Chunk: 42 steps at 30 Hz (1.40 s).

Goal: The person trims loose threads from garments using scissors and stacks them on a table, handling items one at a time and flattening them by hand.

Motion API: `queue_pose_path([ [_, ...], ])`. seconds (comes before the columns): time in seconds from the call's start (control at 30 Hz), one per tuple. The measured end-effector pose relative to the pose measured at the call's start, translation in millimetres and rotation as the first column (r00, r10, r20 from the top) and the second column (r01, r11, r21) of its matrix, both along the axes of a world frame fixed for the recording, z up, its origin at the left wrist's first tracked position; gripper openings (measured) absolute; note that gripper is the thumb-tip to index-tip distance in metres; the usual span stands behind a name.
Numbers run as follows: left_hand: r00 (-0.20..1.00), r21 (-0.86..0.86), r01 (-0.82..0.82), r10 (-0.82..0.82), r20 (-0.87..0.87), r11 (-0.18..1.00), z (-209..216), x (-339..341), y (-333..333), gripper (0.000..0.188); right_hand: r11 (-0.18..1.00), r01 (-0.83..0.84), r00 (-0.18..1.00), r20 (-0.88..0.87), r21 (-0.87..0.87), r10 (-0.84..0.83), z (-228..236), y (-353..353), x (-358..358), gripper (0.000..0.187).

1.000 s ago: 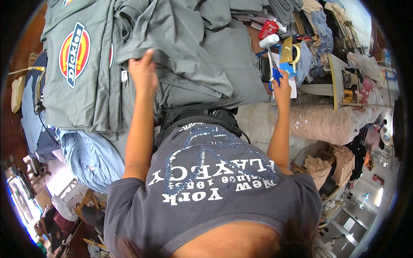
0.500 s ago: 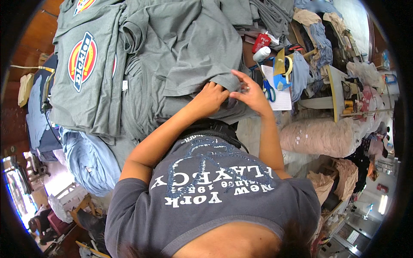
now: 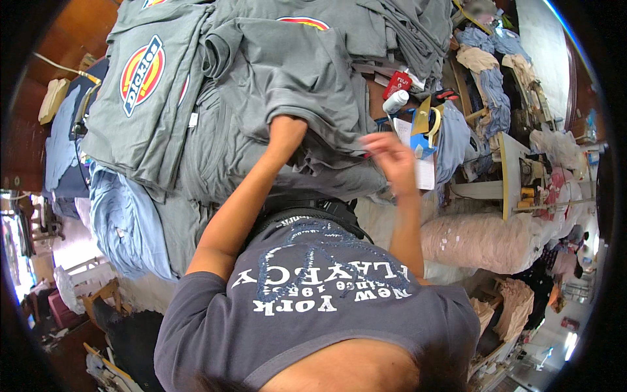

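Some of the left hand [image 3: 287,133] hides under gray fabric [image 3: 281,72], the right hand [image 3: 396,161] blurred.

Grey T-shirt [image 3: 297,68], rumpled, near edge raised, lying over other grey garments [image 3: 215,147]

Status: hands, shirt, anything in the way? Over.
Left hand tucked under grey shirt, fingers hidden. Right hand blurred alongside, grip unclear. Shirt rumpled atop grey garments. White bottle beyond right hand, seemingly not blocking.
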<state>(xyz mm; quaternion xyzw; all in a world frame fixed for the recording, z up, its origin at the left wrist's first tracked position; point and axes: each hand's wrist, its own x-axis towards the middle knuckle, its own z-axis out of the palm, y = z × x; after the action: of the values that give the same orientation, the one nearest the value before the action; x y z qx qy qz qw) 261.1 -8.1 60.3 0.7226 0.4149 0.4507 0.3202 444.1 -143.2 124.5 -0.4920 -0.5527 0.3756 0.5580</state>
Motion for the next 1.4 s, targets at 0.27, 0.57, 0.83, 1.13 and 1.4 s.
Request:
queue_pose_path([
  [0.27,0.973,0.546,0.103,0.030,-0.229,0.832,8,-31,-44,0.028,0.989,0.007,0.772,0.628,0.145,-0.097,-37,77,-73,0.030],
  [0.57,0.900,-0.174,0.214,-0.125,0.417,0.961,35,-92,-40,0.028,0.997,0.001,0.917,0.398,0.076,-0.032,-17,55,-80,0.030],
  [0.83,0.825,-0.272,0.468,-0.306,0.474,0.841,38,-135,-49,0.029,0.989,0.057,0.991,0.125,-0.134,-0.040,-26,34,-77,0.030],
  [1.13,0.801,-0.524,0.561,-0.580,0.148,0.641,13,-176,-39,0.030,0.949,-0.045,0.989,0.119,-0.312,0.086,-15,7,-84,0.032],
  [1.4,0.718,-0.404,0.693,-0.524,0.458,0.596,51,-201,-25,0.031,0.844,-0.369,0.898,0.086,-0.389,0.432,27,-5,-95,0.034],
])
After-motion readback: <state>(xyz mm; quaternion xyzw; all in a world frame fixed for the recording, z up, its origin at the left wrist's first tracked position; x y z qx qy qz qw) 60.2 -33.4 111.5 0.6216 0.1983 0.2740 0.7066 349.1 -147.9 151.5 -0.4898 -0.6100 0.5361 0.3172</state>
